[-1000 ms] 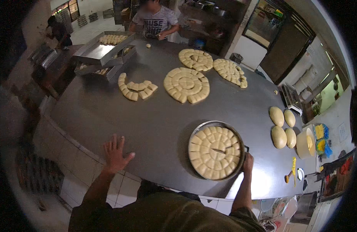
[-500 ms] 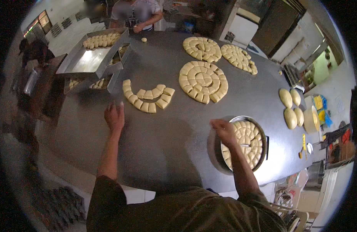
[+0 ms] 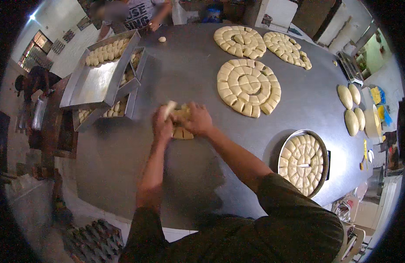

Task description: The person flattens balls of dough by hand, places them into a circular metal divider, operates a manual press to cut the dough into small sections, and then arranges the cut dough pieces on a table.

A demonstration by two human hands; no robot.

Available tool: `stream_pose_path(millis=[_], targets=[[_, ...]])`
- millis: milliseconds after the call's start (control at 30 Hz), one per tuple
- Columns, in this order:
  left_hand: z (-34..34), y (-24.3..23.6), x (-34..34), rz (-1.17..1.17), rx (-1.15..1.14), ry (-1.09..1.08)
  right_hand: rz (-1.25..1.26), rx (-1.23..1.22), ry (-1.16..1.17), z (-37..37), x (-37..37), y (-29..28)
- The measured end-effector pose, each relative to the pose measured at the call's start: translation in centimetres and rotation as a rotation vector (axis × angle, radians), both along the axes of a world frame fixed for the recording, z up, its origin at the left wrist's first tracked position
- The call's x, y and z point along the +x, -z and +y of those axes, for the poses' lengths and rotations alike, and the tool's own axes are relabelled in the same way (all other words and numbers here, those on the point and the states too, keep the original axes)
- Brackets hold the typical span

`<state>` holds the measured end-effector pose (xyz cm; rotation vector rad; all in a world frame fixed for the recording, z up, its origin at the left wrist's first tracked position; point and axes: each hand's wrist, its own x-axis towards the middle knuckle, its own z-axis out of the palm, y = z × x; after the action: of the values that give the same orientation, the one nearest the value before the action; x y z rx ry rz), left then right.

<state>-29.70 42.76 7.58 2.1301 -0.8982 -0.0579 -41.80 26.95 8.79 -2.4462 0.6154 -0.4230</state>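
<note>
My left hand (image 3: 161,124) and my right hand (image 3: 198,119) close in from both sides on the cut dough pieces (image 3: 183,133) at the middle left of the table. A pale piece sticks up from the fingers of my left hand, while my right hand grips the pieces beside it. Motion blurs the fingertips, and most of this dough is hidden beneath the hands. Farther right lies a big spiral of cut dough (image 3: 249,86), with a second spiral (image 3: 239,42) and a smaller one (image 3: 288,49) beyond it. A round pan (image 3: 323,184) of dough pieces stands at the right.
Metal trays (image 3: 95,85), stacked and partly filled with dough pieces, stand at the left. Several smooth dough lumps (image 3: 352,122) lie near the right edge, by a tub (image 3: 373,119). Across the table a person (image 3: 143,15) stands near a small dough ball (image 3: 162,39).
Both hands have come together at the curved dough strips: the left moved forward and right, the right swung left from beside the pan. The strips are now gathered between the hands.
</note>
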Motion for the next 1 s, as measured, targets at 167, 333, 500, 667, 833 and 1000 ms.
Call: stream_pose_path(millis=[167, 333, 500, 667, 833, 1000], targets=[[0.1, 0.2, -5.8, 1.009, -0.987, -0.146, -0.002, 0.368, 0.074, 2.6, -6.1, -0.2], [-4.3, -5.2, -4.1, 1.297, -0.951, 0.098, -0.189, 1.137, 0.044, -1.7, -4.3, -1.3], [-16.4, -16.3, 7.8, 0.948, -0.759, 0.461, -0.649, 1.488, -0.034, -8.9, 0.5, -13.0], [-21.6, -19.0, 18.8, -0.426, 0.264, -0.372, -0.372, 0.733, 0.339, -19.6, 4.2, -12.2], [-11.5, -4.4, 3.5, -0.248, 0.555, 0.115, -0.474, 0.504, 0.191, -27.3, -17.6, -2.3], [2.7, -2.4, -8.5, -0.358, 0.649, -0.100, 0.181, -0.304, 1.021, -25.1, -56.5, 3.6]])
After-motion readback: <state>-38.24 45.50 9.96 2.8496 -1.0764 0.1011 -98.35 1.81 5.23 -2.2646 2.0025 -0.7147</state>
